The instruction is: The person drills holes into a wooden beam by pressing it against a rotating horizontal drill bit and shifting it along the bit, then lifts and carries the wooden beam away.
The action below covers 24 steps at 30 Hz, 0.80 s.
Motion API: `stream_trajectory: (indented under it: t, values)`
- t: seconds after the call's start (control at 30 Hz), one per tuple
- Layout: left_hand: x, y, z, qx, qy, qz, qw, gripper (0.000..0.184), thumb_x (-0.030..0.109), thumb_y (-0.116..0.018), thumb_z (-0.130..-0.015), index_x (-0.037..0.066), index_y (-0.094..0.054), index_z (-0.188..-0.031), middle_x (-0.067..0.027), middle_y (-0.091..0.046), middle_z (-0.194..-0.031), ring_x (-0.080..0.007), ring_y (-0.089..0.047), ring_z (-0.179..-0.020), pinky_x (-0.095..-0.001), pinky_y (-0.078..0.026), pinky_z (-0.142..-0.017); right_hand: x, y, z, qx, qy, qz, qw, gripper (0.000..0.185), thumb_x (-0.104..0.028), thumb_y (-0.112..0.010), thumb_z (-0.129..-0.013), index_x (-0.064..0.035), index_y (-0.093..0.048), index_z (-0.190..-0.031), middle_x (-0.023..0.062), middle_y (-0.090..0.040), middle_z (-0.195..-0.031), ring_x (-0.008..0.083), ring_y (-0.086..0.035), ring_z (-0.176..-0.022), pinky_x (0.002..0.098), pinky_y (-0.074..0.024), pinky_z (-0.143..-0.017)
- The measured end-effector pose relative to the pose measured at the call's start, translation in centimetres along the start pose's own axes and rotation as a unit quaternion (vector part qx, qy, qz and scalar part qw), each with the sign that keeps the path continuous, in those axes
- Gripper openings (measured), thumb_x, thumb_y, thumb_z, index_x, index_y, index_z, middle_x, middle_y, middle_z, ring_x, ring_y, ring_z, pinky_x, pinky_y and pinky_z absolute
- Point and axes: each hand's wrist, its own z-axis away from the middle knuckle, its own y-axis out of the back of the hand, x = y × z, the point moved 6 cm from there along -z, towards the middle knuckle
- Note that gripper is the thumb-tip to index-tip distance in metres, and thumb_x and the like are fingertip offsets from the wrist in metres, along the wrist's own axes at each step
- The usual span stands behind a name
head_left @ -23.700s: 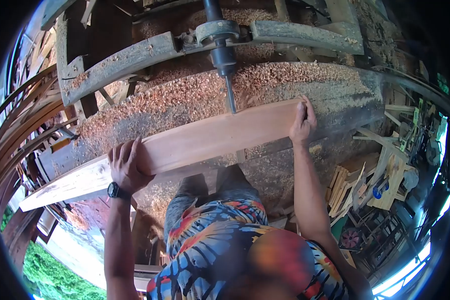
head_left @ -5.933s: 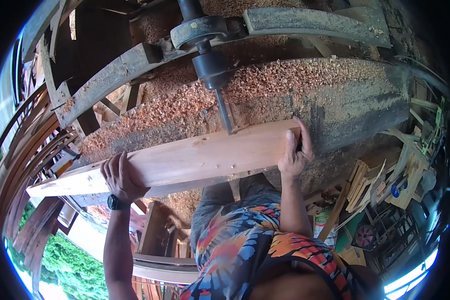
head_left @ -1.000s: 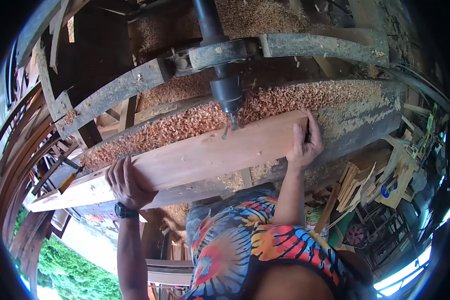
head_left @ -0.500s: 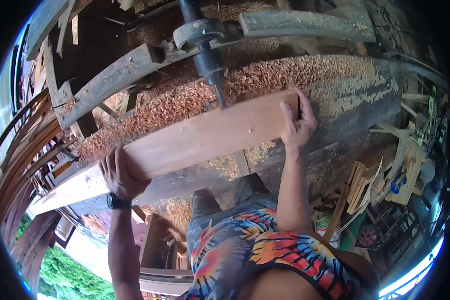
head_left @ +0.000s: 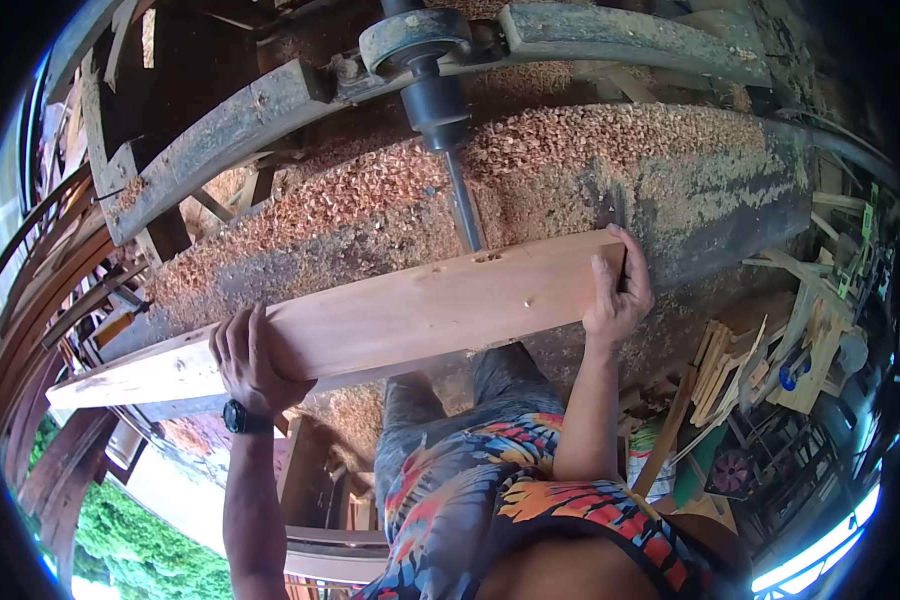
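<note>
two hands on one long board (head_left: 400,320) right now, and that's most of what's going on from where i'm standing. the board sits above the near side of the table (head_left: 685,248), slanting across so its left end is nearer the person than its right end.

left hand (head_left: 255,362) is gripping it, fingers laid over the face toward the far edge, thumb down by the near edge. black watch (head_left: 240,416) on that wrist. right hand (head_left: 618,300) has the right end, thumb flat on the face and fingers hooked round the end. so yeah, both are holding on.

straight across from the person there's a bit (head_left: 463,205) sticking out of a dark chuck (head_left: 435,112), tip right at the far edge of the board. can't tell if it's actually in the wood. just to the right of the tip there's a rough little hole (head_left: 487,257) along that edge, plus a tiny chip (head_left: 528,302) lying on the face.

shavings (head_left: 560,140) everywhere, heaped thickest along the far side of the table. behind them, a beam (head_left: 630,42) on the right and another length of timber (head_left: 225,140) on the left, with a chunky metal ring (head_left: 415,40) between the two. offcuts (head_left: 708,372) piled low on the right, curvy strips (head_left: 60,285) stacked way over left. the shirt (head_left: 440,485) is super colourful btw, reds, oranges and blues.
</note>
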Motion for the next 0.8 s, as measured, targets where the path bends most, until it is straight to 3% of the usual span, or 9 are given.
stream_trajectory:
  t: [0.13,0.43,0.63,0.8]
  values:
    - [-0.2,-0.1,-0.2,-0.005,0.012,0.004,1.0,0.115,0.026,-0.094,-0.044,0.005,-0.054,-0.15,-0.0209,-0.061,-0.137,-0.0439,-0.058,-0.124,-0.0634,-0.043,-0.109,0.1,-0.1,-0.6,0.008,-0.012,-0.01,1.0,0.042,-0.007,-0.076,-0.095,0.0042,-0.068,-0.135,0.0161,-0.073,-0.134,0.0255,-0.068,-0.124,0.0401,-0.0529,-0.107]
    - [0.0,0.0,-0.8,-0.004,0.011,-0.005,1.0,0.114,0.028,-0.093,-0.046,0.006,-0.054,-0.15,-0.0204,-0.061,-0.136,-0.0428,-0.058,-0.124,-0.0637,-0.042,-0.11,-0.1,-0.3,-1.3,0.013,-0.011,0.001,1.0,0.043,-0.008,-0.077,-0.095,0.0044,-0.068,-0.135,0.0155,-0.074,-0.132,0.0258,-0.068,-0.122,0.0409,-0.0536,-0.106]
    - [0.0,0.1,-1.1,-0.006,0.016,0.0,1.0,0.113,0.028,-0.091,-0.046,0.006,-0.054,-0.15,-0.0198,-0.061,-0.135,-0.0425,-0.058,-0.124,-0.0636,-0.041,-0.111,0.2,-0.3,-1.5,0.015,-0.006,-0.01,1.0,0.042,-0.008,-0.076,-0.096,0.0049,-0.068,-0.135,0.0155,-0.074,-0.131,0.0257,-0.069,-0.122,0.041,-0.0541,-0.106]
    - [-0.1,0.0,-1.1,-0.012,0.017,0.001,1.0,0.112,0.03,-0.09,-0.047,0.005,-0.054,-0.15,-0.0202,-0.061,-0.134,-0.0429,-0.058,-0.123,-0.0639,-0.041,-0.111,-0.1,-0.5,-1.6,-0.011,-0.008,0.008,1.0,0.041,-0.005,-0.068,-0.101,0.0066,-0.064,-0.139,0.0163,-0.07,-0.137,0.0251,-0.065,-0.126,0.0398,-0.049,-0.112]
